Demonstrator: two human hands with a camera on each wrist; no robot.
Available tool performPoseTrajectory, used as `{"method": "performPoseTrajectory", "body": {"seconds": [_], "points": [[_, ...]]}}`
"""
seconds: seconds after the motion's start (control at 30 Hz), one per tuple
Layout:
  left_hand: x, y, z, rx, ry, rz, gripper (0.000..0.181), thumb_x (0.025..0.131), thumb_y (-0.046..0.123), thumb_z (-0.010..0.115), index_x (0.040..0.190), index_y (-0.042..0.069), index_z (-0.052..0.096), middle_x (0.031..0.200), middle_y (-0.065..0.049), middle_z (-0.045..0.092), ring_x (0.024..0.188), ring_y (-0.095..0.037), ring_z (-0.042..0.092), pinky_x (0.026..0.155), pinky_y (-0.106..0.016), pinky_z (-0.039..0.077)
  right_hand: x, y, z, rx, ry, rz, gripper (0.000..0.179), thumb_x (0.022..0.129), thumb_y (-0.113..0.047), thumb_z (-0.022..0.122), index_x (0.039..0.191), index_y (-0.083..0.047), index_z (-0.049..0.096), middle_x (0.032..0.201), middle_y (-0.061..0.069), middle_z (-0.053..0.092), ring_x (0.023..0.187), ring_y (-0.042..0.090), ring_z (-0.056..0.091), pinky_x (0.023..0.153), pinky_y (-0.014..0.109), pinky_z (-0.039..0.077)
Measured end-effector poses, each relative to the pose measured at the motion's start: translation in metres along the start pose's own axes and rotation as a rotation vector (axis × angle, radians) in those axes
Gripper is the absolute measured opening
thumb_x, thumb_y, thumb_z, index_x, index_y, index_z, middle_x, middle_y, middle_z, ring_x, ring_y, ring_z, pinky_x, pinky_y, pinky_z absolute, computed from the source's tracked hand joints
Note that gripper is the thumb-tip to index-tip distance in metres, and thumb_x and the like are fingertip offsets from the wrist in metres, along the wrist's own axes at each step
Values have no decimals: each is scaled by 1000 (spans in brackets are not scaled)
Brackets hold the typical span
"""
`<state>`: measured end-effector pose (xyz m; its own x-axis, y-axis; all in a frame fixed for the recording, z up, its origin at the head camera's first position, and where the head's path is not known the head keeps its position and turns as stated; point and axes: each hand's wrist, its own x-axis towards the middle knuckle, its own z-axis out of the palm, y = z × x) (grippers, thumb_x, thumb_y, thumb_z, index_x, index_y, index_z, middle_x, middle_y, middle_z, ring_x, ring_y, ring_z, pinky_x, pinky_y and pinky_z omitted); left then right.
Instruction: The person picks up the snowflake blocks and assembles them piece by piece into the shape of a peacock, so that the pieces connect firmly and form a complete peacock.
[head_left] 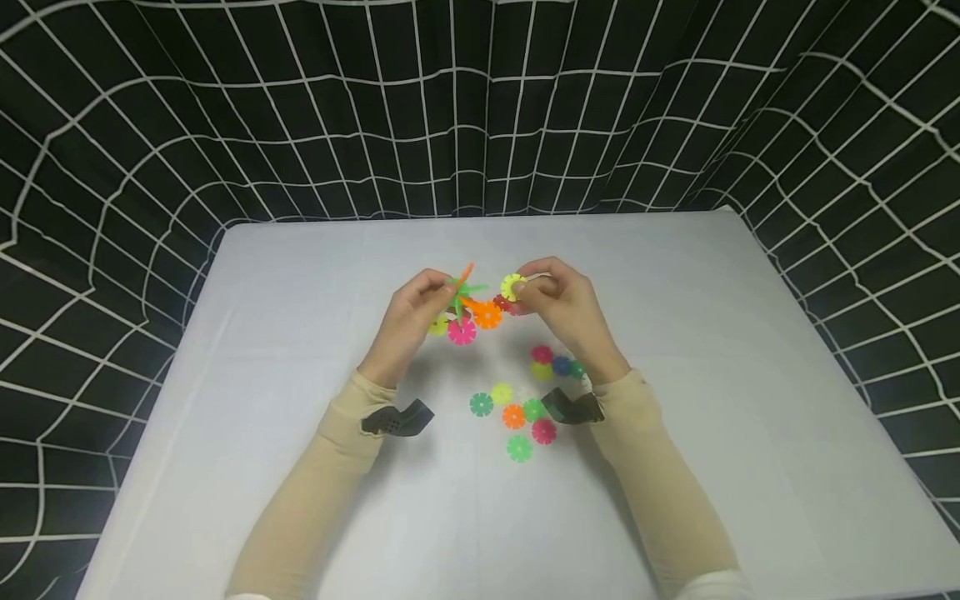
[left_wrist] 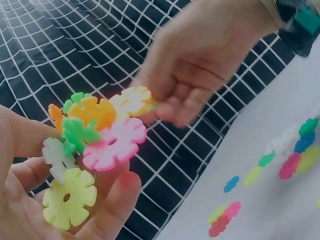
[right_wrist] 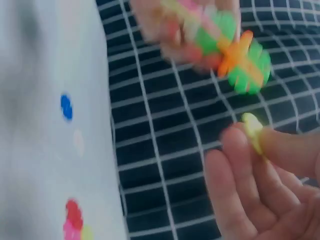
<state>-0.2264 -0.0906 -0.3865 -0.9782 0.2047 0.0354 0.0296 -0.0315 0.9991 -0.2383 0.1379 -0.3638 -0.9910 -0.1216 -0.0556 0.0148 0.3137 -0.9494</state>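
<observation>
My left hand [head_left: 408, 321] holds a cluster of interlocked notched plastic flower discs [head_left: 460, 294]. In the left wrist view the cluster shows a pink disc [left_wrist: 115, 145], a yellow-green disc [left_wrist: 69, 199], a white disc [left_wrist: 57, 159], and orange and green ones. Across from it, my right hand [head_left: 566, 308] pinches a single yellow disc [head_left: 512, 287] between thumb and fingers. A gap separates this yellow disc [right_wrist: 254, 131] from the cluster's orange disc [right_wrist: 235, 54] in the right wrist view. Both hands are raised over the table's far half.
Loose discs lie on the white table [head_left: 300, 350] between the forearms, among them an orange disc [head_left: 513, 417], a teal disc [head_left: 482, 405] and a blue disc [head_left: 561, 366]. A black curtain with a white grid [head_left: 450, 108] surrounds the table. Dark wrist mounts sit on both sleeves.
</observation>
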Motion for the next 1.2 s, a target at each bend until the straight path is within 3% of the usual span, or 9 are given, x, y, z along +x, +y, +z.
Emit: {"method": "performPoseTrajectory", "body": {"seconds": [0.27,0.37,0.43,0.6,0.7,0.8,1.0,1.2], "points": [[0,4,3,62,-1,44,21,104,24,56,112,5,61,101,-19,66,91,-20,63,91,-39,52,-8,-8,7,61,3,-83,23,98,-21,68,118,-11,61,95,4,77,97,36,73,105,46,53],[0,3,3,54,-4,51,20,104,22,56,111,4,61,98,-14,66,89,-20,62,92,-43,52,-9,-8,8,67,0,-90,23,98,-21,68,118,-11,61,96,5,76,96,34,73,104,46,53],[0,3,3,47,-7,53,20,104,22,56,111,4,61,99,-18,65,90,-21,62,92,-42,52,-9,-9,8,71,-2,-91,23,98,-20,68,118,-11,61,98,9,76,95,33,73,104,46,53],[-1,2,4,57,9,46,20,104,23,56,112,5,62,97,-14,65,93,-23,62,90,-34,51,-10,-10,11,66,11,-94,22,97,-18,68,117,-10,61,99,13,76,89,22,74,101,45,55],[-1,3,4,64,20,40,19,104,23,56,112,6,62,95,-5,66,91,-22,63,89,-34,52,-9,-9,12,74,28,-99,22,97,-18,68,116,-10,61,96,8,77,87,19,74,101,44,55],[-1,3,4,64,24,45,19,104,23,57,111,6,62,95,-7,67,90,-21,64,86,-33,53,-9,-8,14,90,45,-111,22,96,-18,68,115,-9,61,93,6,78,86,19,75,99,43,55],[-3,4,5,74,32,83,20,103,24,58,111,6,62,98,-12,67,91,-20,63,85,-34,54,-10,-7,17,114,72,-130,24,96,-17,68,118,-9,64,97,14,77,88,23,76,98,43,55],[-3,4,4,92,40,128,19,103,22,60,111,5,62,101,-13,67,94,-21,63,84,-34,54,-9,-7,17,95,77,-121,24,97,-17,68,119,-8,68,95,11,77,85,13,75,100,44,53]]}}
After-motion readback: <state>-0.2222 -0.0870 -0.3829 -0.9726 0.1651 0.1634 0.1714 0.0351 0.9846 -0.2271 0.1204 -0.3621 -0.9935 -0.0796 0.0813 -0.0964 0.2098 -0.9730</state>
